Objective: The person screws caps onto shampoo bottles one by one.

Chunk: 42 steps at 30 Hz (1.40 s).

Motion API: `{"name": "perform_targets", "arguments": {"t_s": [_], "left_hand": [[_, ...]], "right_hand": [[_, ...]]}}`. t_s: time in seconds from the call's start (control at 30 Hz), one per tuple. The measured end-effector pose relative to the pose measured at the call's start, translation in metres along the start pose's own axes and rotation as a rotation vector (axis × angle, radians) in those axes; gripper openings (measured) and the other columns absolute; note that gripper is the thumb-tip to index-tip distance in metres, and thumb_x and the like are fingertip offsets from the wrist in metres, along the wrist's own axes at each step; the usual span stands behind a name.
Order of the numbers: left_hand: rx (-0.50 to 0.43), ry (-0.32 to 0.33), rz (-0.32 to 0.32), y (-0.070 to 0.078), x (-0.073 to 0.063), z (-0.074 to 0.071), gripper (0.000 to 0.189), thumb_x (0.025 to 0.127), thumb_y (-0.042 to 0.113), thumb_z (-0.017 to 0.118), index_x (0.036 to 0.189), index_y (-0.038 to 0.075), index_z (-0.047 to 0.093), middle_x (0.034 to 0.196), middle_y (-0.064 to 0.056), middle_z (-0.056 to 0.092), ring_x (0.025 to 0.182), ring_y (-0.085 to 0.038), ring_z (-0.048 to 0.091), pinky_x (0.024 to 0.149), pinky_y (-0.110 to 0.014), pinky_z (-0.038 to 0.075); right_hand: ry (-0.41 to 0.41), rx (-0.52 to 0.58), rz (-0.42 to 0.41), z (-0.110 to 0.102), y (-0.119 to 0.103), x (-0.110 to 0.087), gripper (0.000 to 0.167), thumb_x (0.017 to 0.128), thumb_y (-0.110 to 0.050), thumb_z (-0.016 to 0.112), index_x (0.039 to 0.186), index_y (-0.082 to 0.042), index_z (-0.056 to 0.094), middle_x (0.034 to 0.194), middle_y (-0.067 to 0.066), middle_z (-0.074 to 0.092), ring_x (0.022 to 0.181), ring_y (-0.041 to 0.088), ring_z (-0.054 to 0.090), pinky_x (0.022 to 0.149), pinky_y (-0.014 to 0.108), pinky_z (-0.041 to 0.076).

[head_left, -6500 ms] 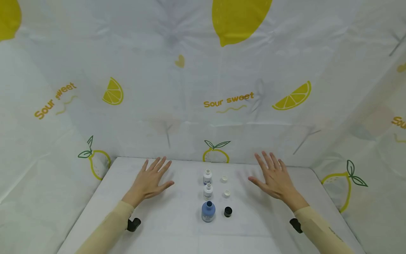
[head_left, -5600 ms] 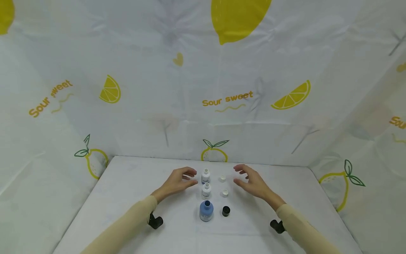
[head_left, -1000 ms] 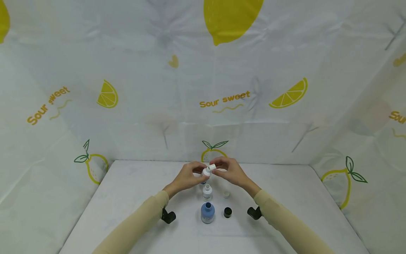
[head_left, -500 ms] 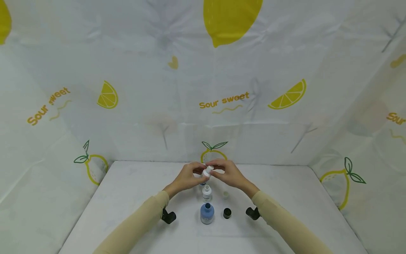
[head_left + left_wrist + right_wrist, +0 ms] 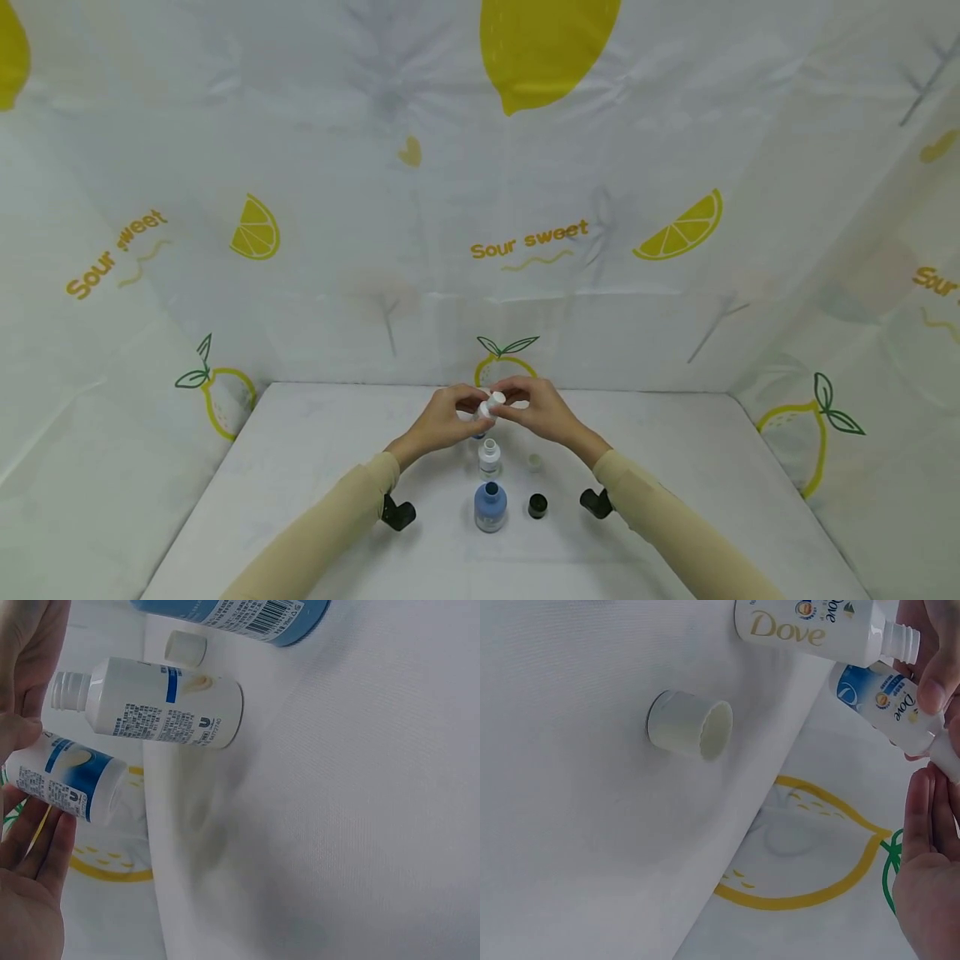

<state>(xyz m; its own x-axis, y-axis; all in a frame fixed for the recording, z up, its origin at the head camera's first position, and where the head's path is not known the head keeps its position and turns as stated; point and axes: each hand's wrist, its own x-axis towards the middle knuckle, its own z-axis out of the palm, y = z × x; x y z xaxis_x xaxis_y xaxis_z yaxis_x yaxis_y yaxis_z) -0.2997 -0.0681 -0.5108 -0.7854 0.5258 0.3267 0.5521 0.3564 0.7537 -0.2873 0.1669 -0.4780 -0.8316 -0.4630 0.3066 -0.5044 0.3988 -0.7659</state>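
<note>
My left hand (image 5: 441, 421) grips a small white bottle (image 5: 71, 776) with a blue-and-white label, tilted just over the back of the table. With its fingertips my right hand (image 5: 545, 412) pinches a white screw cap (image 5: 497, 399) on the mouth of this bottle. Whether the thread is engaged cannot be seen, as fingers cover part of it. Nearer to me stands an uncapped white Dove bottle (image 5: 490, 457), upright. A loose white cap (image 5: 690, 726) lies to its right. In front is an uncapped blue bottle (image 5: 491, 510), with a black cap (image 5: 537, 506) beside it.
The white table (image 5: 330, 500) ends at the back against a white curtain (image 5: 360, 208) printed with lemons. Black wrist cameras (image 5: 398, 512) hang under both sleeves.
At first both hands were spread apart, with the bottle and its cap on the table. Over the last second the right hand brought the cap from beside the neck onto the bottle's mouth.
</note>
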Motion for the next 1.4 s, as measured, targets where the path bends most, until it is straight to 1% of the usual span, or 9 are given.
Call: {"name": "perform_targets", "arguments": {"t_s": [0.17, 0.27, 0.5, 0.6, 0.97, 1.13, 1.23, 1.3, 1.4], "left_hand": [[0.012, -0.012, 0.002, 0.003, 0.001, -0.001, 0.034, 0.095, 0.019, 0.085, 0.124, 0.004, 0.077, 0.121, -0.011, 0.078, 0.107, -0.023, 0.076, 0.098, -0.029, 0.065], [0.02, -0.02, 0.002, 0.005, 0.002, -0.003, 0.035, 0.095, 0.02, 0.085, 0.125, 0.004, 0.076, 0.121, -0.011, 0.078, 0.108, -0.024, 0.076, 0.099, -0.029, 0.065], [0.022, -0.024, 0.019, 0.007, 0.004, -0.005, 0.035, 0.095, 0.02, 0.085, 0.125, 0.003, 0.076, 0.12, -0.012, 0.078, 0.108, -0.025, 0.077, 0.099, -0.032, 0.065], [0.021, -0.023, 0.021, 0.007, 0.004, -0.004, 0.034, 0.096, 0.021, 0.084, 0.124, 0.004, 0.076, 0.12, -0.011, 0.078, 0.108, -0.024, 0.077, 0.099, -0.031, 0.065], [0.022, -0.022, 0.013, 0.006, 0.004, -0.005, 0.034, 0.096, 0.02, 0.084, 0.125, 0.004, 0.076, 0.122, -0.011, 0.078, 0.109, -0.024, 0.077, 0.099, -0.031, 0.065], [0.015, -0.018, 0.008, 0.006, 0.004, -0.005, 0.034, 0.096, 0.019, 0.084, 0.124, 0.003, 0.076, 0.121, -0.012, 0.078, 0.108, -0.025, 0.077, 0.099, -0.033, 0.066], [0.014, -0.018, 0.009, 0.006, 0.004, -0.005, 0.033, 0.095, 0.019, 0.084, 0.124, 0.003, 0.077, 0.119, -0.012, 0.078, 0.106, -0.024, 0.076, 0.099, -0.031, 0.066], [0.012, -0.017, 0.009, 0.005, 0.004, -0.005, 0.033, 0.095, 0.018, 0.084, 0.123, 0.003, 0.077, 0.118, -0.012, 0.078, 0.105, -0.024, 0.076, 0.098, -0.03, 0.065], [0.004, -0.017, 0.01, 0.005, 0.004, -0.004, 0.034, 0.095, 0.018, 0.085, 0.123, 0.002, 0.076, 0.118, -0.013, 0.078, 0.105, -0.025, 0.077, 0.097, -0.029, 0.065]], "right_hand": [[0.024, -0.032, 0.059, 0.0, -0.001, 0.002, 0.029, 0.093, -0.019, 0.087, 0.115, -0.002, 0.077, 0.104, 0.01, 0.079, 0.093, 0.013, 0.074, 0.089, 0.041, 0.068], [0.036, -0.042, 0.085, 0.0, -0.002, 0.003, 0.028, 0.092, -0.02, 0.089, 0.11, -0.003, 0.076, 0.1, 0.009, 0.078, 0.089, 0.011, 0.073, 0.085, 0.034, 0.067], [0.067, -0.062, 0.112, 0.002, -0.004, 0.003, 0.027, 0.091, -0.025, 0.09, 0.102, -0.006, 0.074, 0.093, 0.005, 0.074, 0.084, 0.01, 0.068, 0.078, 0.02, 0.06], [0.076, -0.067, 0.119, 0.003, -0.004, 0.003, 0.028, 0.091, -0.026, 0.089, 0.1, -0.006, 0.073, 0.091, 0.005, 0.073, 0.083, 0.009, 0.067, 0.076, 0.018, 0.059], [0.085, -0.069, 0.145, 0.006, -0.007, 0.002, 0.028, 0.093, -0.026, 0.088, 0.101, -0.005, 0.071, 0.09, 0.006, 0.074, 0.08, 0.009, 0.065, 0.073, 0.019, 0.057], [0.068, -0.077, 0.157, 0.005, -0.005, 0.001, 0.032, 0.093, -0.031, 0.087, 0.105, -0.005, 0.071, 0.094, 0.007, 0.075, 0.083, 0.009, 0.066, 0.075, 0.019, 0.057], [0.057, -0.062, 0.168, 0.002, -0.005, 0.0, 0.036, 0.094, -0.032, 0.086, 0.112, -0.005, 0.072, 0.102, 0.008, 0.076, 0.09, 0.012, 0.07, 0.084, 0.025, 0.062], [0.046, -0.026, 0.159, -0.001, -0.006, -0.001, 0.04, 0.095, -0.03, 0.085, 0.12, -0.002, 0.071, 0.111, 0.012, 0.076, 0.099, 0.018, 0.073, 0.093, 0.035, 0.065], [0.018, 0.056, 0.117, -0.006, -0.006, -0.001, 0.046, 0.097, -0.023, 0.083, 0.132, 0.004, 0.067, 0.125, 0.02, 0.075, 0.113, 0.032, 0.075, 0.107, 0.05, 0.062]]}}
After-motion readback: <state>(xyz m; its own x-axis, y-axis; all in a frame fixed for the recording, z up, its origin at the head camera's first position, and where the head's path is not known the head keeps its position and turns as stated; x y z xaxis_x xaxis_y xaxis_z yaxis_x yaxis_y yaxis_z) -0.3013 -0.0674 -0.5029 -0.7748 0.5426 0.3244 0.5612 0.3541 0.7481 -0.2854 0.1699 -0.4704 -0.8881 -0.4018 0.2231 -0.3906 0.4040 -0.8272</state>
